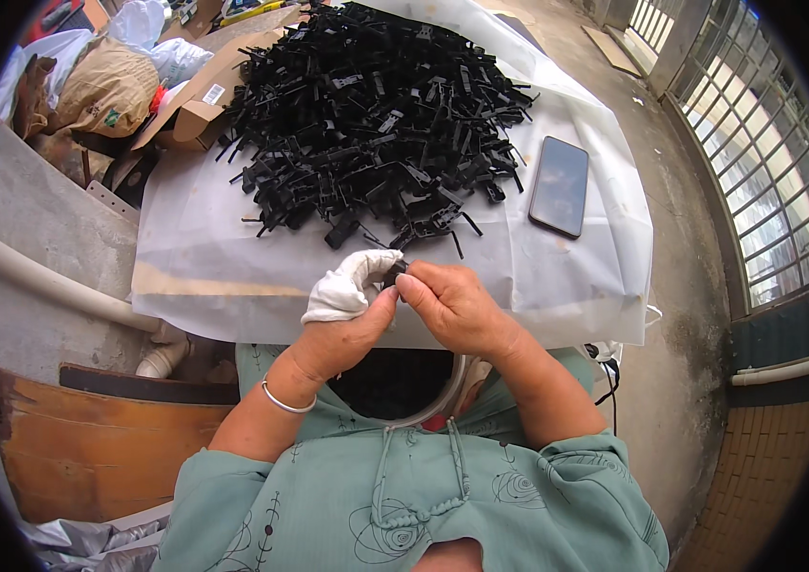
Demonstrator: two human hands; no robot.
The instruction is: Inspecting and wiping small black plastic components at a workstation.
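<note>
One piece in hand, what looks like a mountain to go

The small black plastic part (392,275) is between the two hands: the left hand's (357,327) fingers, covered by white cloth (336,296), and the right hand's (452,300) bare fingers are clamped on it. Tangled heap of black plastic parts (376,124) sits at 12 o'clock from there on the white-sheeted worktop (204,253), so I'd guess loads left. Round pale-rimmed bucket (453,389) at 6 has dark stuff inside; can't tell if that's the done lot. Count: one part held, one heap (too jumbled for numbers), one cloth, one bucket, one black rectangular phone (559,187) at 2.
</note>
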